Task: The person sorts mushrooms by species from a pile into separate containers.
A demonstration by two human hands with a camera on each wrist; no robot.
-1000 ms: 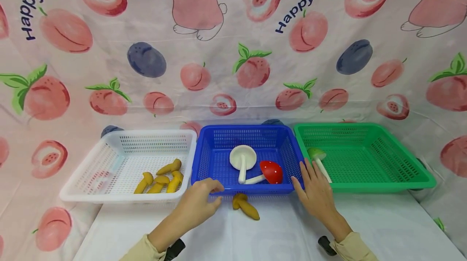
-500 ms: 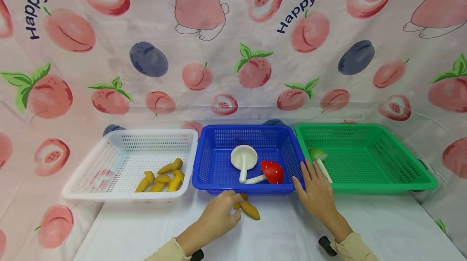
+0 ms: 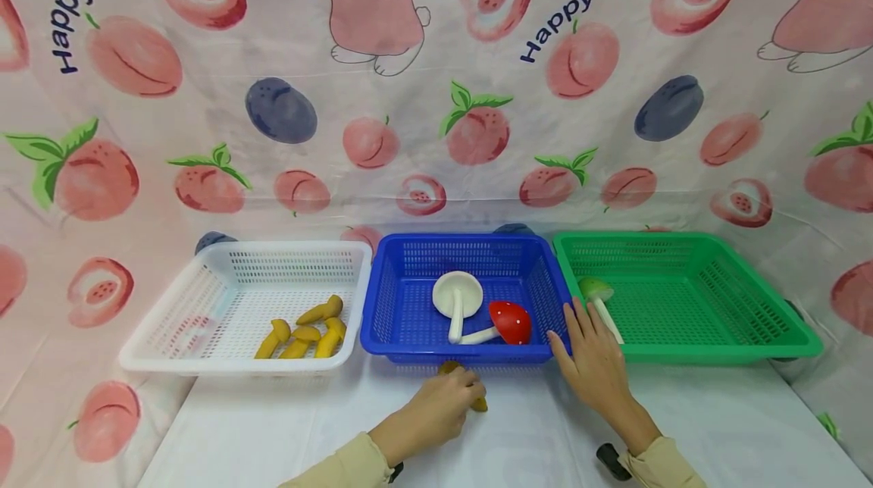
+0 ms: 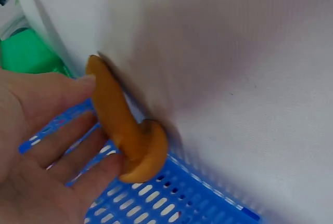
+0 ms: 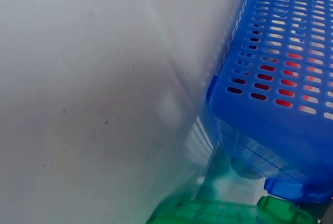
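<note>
A brown toy mushroom lies on the white cloth in front of the blue basket. My left hand pinches it between thumb and fingers and covers its middle in the head view. The left wrist view has the thumb at its stem and the fingertips along the other side. My right hand rests, fingers extended, at the adjoining front corners of the blue basket and the green basket. Inside the blue basket are a white mushroom and a red-capped mushroom with white dots.
To the left stands a white basket with several yellow-brown mushrooms. A green-capped mushroom leans in the green basket's left side. Behind the row hangs a fruit-print cloth. White cloth covers the table.
My left hand has moved right from near the white basket to the brown mushroom, and its fingers have closed on it. The right hand has stayed in place.
</note>
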